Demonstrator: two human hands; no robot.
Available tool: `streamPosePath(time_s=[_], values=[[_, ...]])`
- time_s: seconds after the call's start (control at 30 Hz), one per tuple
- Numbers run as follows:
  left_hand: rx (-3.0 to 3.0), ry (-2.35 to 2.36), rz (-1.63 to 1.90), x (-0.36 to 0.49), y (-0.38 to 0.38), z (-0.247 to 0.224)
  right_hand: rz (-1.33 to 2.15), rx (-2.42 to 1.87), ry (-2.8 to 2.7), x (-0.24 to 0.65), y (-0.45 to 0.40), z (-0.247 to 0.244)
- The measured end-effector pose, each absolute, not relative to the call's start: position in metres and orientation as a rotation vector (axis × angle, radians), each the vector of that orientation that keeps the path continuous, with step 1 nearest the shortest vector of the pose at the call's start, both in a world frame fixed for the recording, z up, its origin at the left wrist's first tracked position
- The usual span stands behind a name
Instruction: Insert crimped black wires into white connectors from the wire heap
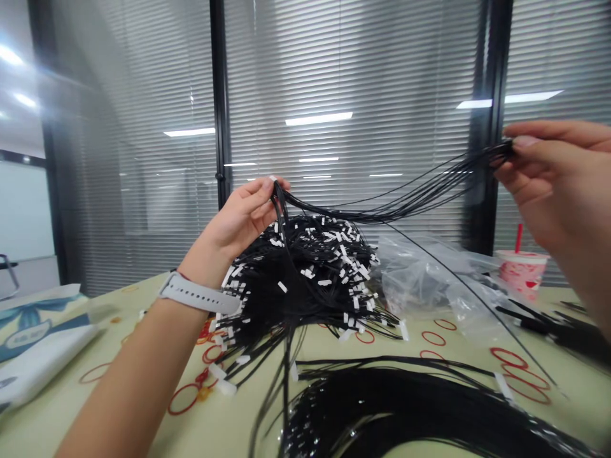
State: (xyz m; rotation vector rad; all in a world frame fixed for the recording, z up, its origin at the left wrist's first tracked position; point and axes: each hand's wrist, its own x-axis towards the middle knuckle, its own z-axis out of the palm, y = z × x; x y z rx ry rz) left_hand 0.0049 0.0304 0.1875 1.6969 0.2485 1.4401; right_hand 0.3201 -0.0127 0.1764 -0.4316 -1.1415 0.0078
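A bundle of thin black cables (382, 213) is stretched in the air between my two hands. My left hand (255, 207) pinches it near a white tag, and some strands hang straight down from there toward the table. On the right, my right hand (548, 172) is closed around the other part of the bundle, higher up. One loose cable (458, 280) droops away to the lower right. Behind and below sits a big pile of black cables with white tags (305, 273). Closer to me lies a curved bundle of black cables (410, 401).
Red rubber bands (184, 399) are scattered over the pale green table (143, 432). Clear plastic bags (420, 273) and a pink-patterned cup with a straw (522, 273) stand at the right. At the left is a tissue pack (45, 362). Blinds behind glass (353, 83) rise beyond the table.
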Motion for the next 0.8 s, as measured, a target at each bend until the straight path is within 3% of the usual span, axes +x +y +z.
streamPosePath(time_s=[0.63,0.8], values=[[1.331,0.387,1.819,0.006,0.035,0.192,0.027,-0.767,-1.294,0.305,-0.003,0.166],[1.234,0.366,1.863,0.009,0.036,0.196,-0.446,-1.206,-1.515,0.298,0.002,0.159]])
